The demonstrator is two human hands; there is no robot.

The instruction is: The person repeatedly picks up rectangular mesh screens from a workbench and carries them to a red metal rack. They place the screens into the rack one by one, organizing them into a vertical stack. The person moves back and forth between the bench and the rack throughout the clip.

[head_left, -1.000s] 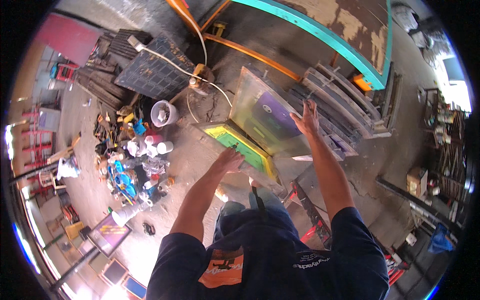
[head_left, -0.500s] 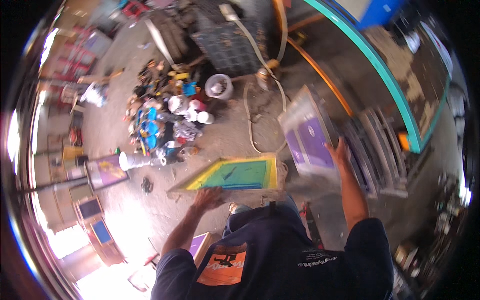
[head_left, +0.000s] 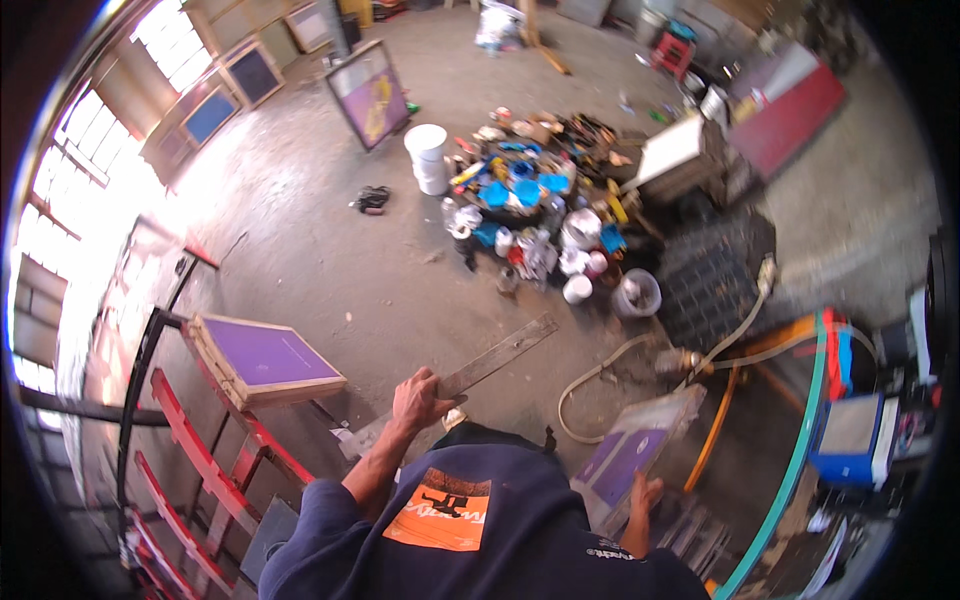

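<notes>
My left hand (head_left: 420,402) is closed on the edge of a screen-printing frame (head_left: 508,352), which is turned edge-on so that only its worn wooden side shows. Its mesh faces are hidden from this angle. Lower right, my right hand (head_left: 642,508) grips the side of another screen-printing frame (head_left: 625,455) with a purple mesh and pale borders. That frame leans out from a row of several similar frames (head_left: 700,540). Part of the right hand's fingers is blurred.
A purple wooden-framed screen (head_left: 270,352) rests on a red metal rack (head_left: 205,470) at left. Ahead lies a heap of tubs and scraps (head_left: 530,200), with a white bucket (head_left: 427,160) beside it. A pale hose (head_left: 565,400) loops across the floor; a teal-edged table (head_left: 795,480) stands right.
My view has swung left, bringing the red rack in. The left-hand frame, earlier showing its yellow and green face, is now edge-on. My right hand stays at the purple frame.
</notes>
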